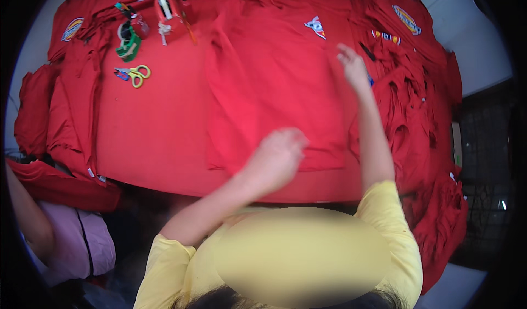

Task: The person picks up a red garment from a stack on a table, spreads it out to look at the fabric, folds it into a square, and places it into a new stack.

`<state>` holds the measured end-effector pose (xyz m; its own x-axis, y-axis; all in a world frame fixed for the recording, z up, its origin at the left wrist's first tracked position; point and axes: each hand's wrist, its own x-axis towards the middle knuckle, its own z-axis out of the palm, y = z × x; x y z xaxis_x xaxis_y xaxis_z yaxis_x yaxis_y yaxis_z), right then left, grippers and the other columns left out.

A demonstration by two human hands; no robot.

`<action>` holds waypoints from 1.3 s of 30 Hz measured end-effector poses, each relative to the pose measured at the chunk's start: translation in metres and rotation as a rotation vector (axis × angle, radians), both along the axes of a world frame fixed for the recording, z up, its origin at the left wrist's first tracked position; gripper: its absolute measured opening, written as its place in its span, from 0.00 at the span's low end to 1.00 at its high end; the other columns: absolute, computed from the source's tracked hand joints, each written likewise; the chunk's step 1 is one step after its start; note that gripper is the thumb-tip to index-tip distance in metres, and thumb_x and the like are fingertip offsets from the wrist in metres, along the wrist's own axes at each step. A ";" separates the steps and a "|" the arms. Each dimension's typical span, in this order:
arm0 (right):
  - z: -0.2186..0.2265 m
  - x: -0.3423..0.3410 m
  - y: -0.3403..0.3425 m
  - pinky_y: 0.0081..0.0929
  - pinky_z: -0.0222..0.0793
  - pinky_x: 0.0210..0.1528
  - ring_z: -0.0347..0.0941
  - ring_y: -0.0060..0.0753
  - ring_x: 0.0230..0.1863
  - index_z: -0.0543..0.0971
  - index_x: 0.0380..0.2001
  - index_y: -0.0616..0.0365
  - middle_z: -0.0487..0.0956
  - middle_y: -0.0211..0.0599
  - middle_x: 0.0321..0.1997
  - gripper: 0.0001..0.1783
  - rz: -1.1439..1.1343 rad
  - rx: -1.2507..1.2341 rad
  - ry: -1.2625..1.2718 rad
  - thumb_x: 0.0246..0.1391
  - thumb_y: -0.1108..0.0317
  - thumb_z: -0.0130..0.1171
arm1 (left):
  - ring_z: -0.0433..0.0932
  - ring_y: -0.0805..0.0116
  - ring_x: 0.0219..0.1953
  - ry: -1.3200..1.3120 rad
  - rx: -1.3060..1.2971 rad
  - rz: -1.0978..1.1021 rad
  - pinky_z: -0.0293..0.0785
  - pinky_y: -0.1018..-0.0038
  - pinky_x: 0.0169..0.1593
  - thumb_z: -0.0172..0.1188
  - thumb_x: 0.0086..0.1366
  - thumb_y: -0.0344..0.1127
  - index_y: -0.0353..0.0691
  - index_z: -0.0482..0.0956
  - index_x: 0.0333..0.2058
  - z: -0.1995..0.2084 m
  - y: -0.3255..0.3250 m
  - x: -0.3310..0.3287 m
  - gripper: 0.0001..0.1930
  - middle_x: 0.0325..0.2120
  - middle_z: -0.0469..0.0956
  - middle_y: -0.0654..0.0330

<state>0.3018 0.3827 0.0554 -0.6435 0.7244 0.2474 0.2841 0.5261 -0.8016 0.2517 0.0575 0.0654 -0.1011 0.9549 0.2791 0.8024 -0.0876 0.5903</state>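
A red T-shirt [274, 84] with a small badge-like print near its upper right lies spread on the red-covered table before me. My left hand [277, 152] is over the lower part of this shirt, its fingers smeared by motion, so I cannot make out whether it grips cloth. Farther off, at the shirt's upper right edge, my right hand [353, 66] reaches out with fingers apart and slightly bent. Nothing shows between them. A small blue item [371, 82] is partly hidden behind the right wrist, and a dark pen-like object [367, 51] lies just beyond it.
Yellow-handled scissors [137, 76], a green tape dispenser [128, 44] and a red holder [171, 24] with pens stand at the upper left. Rumpled red shirts [403, 111] cover the right side; more red garments [74, 111] hang at the left. Another person's arm [30, 213] is at the lower left.
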 end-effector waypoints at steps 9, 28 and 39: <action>-0.087 0.020 -0.222 0.45 0.52 0.66 0.60 0.45 0.65 0.71 0.53 0.63 0.69 0.46 0.60 0.23 0.258 0.528 -0.207 0.51 0.74 0.49 | 0.69 0.54 0.55 0.258 0.037 0.401 0.58 0.52 0.62 0.59 0.58 0.33 0.37 0.76 0.43 -0.069 -0.036 -0.053 0.14 0.49 0.71 0.51; -0.086 0.028 -0.212 0.43 0.53 0.66 0.60 0.41 0.65 0.71 0.54 0.62 0.68 0.43 0.61 0.22 0.262 0.570 -0.276 0.54 0.73 0.50 | 0.59 0.60 0.64 0.367 -0.110 0.421 0.48 0.56 0.66 0.49 0.65 0.36 0.46 0.66 0.58 -0.085 -0.035 -0.077 0.22 0.60 0.64 0.60; -0.076 0.102 -0.264 0.48 0.55 0.63 0.65 0.47 0.59 0.73 0.50 0.62 0.71 0.46 0.56 0.23 0.285 0.395 -0.361 0.47 0.74 0.55 | 0.66 0.60 0.56 0.180 -0.167 0.391 0.53 0.52 0.61 0.59 0.59 0.41 0.43 0.73 0.54 -0.082 -0.100 -0.016 0.23 0.55 0.71 0.62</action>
